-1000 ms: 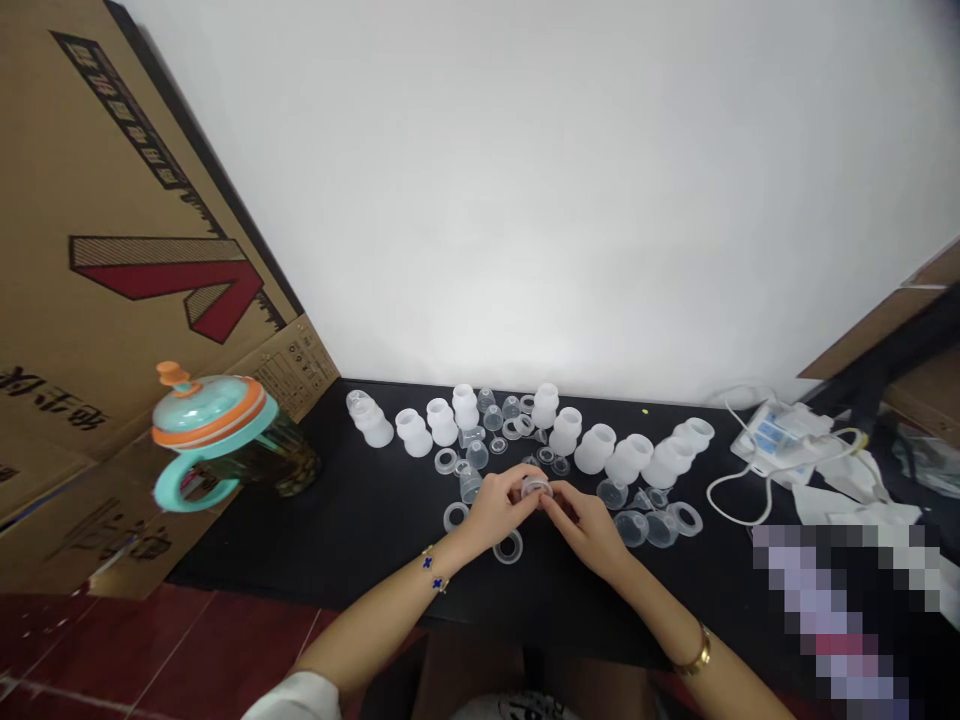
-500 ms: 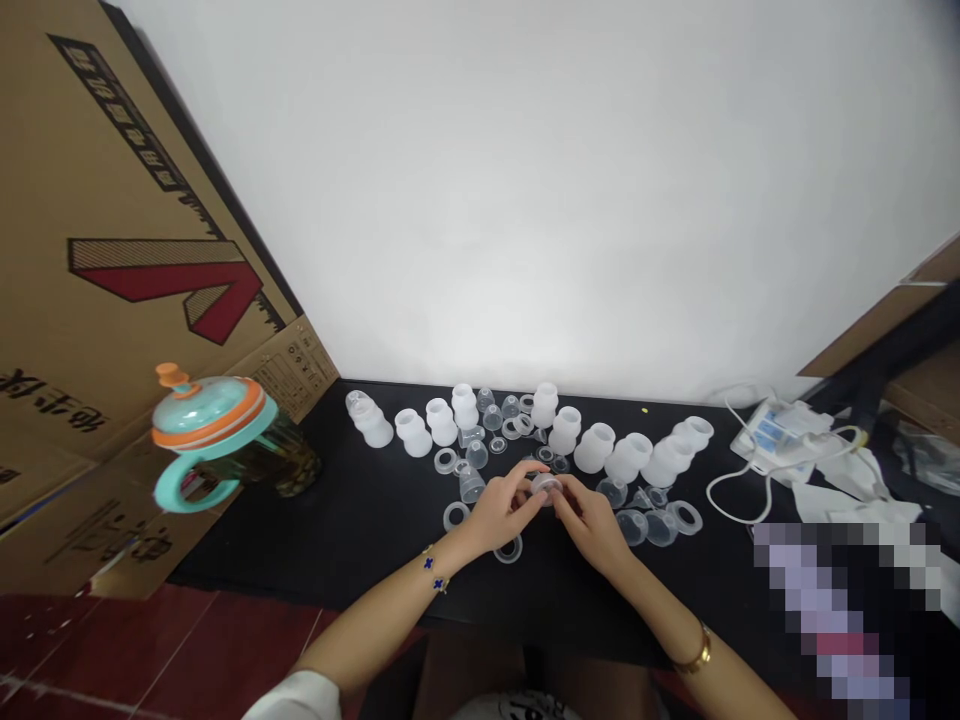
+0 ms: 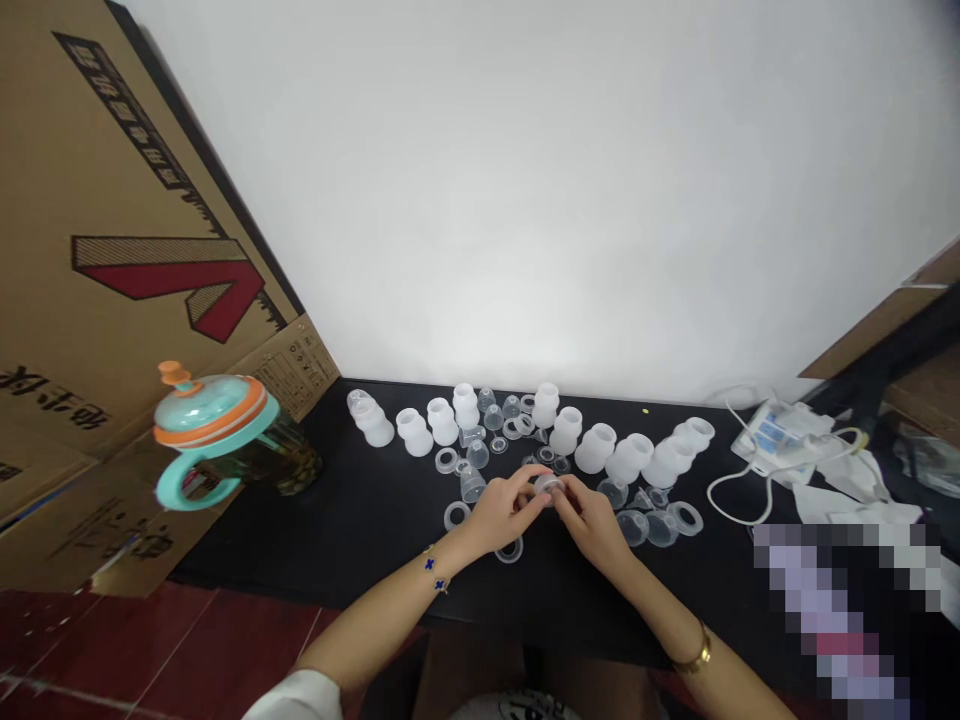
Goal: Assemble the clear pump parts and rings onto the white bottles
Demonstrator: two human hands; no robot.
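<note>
The clear part (image 3: 550,485) is between the left hand (image 3: 501,512) and the right hand (image 3: 596,518), both pinching it with fingertips, equally near. It looks round, without clear long axis. Bottles (image 3: 566,434) stand beyond.

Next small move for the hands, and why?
I'd probably tilt the translucent piece slightly toward the camera: the left hand and right hand both hold it, covering part of its rim.

Left fingers (image 3: 531,511) and right fingers (image 3: 573,493) hold 1 clear part (image 3: 550,483) — white bottles (image 3: 595,450) stand beyond.
</note>
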